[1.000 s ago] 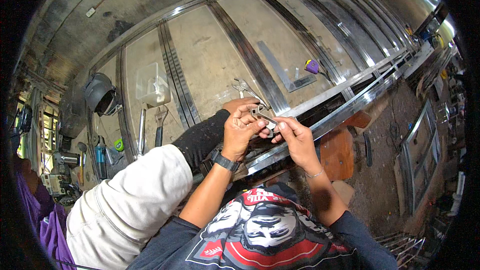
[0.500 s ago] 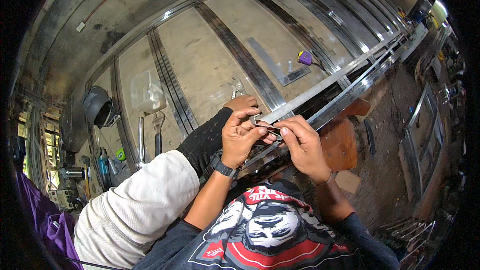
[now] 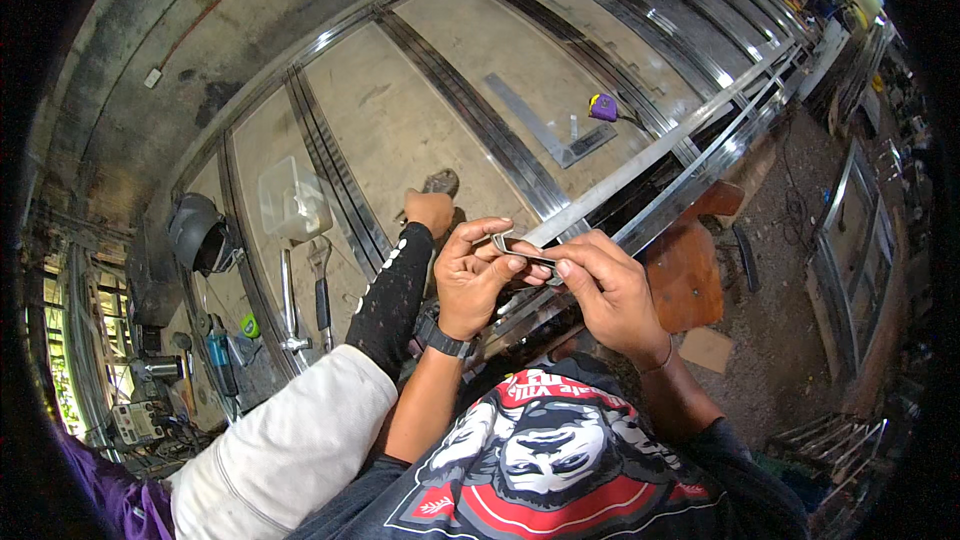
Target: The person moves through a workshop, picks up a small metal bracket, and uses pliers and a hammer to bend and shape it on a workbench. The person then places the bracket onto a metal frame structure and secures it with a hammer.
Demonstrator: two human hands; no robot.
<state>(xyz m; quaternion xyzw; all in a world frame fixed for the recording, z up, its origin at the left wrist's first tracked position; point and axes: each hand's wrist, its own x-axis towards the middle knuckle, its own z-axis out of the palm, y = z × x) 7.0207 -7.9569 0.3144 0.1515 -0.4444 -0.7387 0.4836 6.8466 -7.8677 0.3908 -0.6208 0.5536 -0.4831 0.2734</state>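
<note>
A small bent strip of metal spans the gap between my two hands, one end curling up in a hook shape. My left hand, with a dark watch at the wrist, pinches the hooked end between thumb and fingers. The other end sits between the thumb and forefinger of my right hand. Both hands are above the near edge of a metal frame. Just beyond my left hand, a co-worker's hand in a black sleeve grips a metal tool, partly hidden.
A steel square and a purple tape measure lie on the panel beyond. At left are a clear plastic tub, an adjustable wrench, a hammer and a welding helmet. An orange-brown seat stands at right.
The co-worker's hand has moved left, away from mine, and now grips the metal tool that lay on the panel. My hands keep the metal strip, its hooked end tilted slightly differently.
</note>
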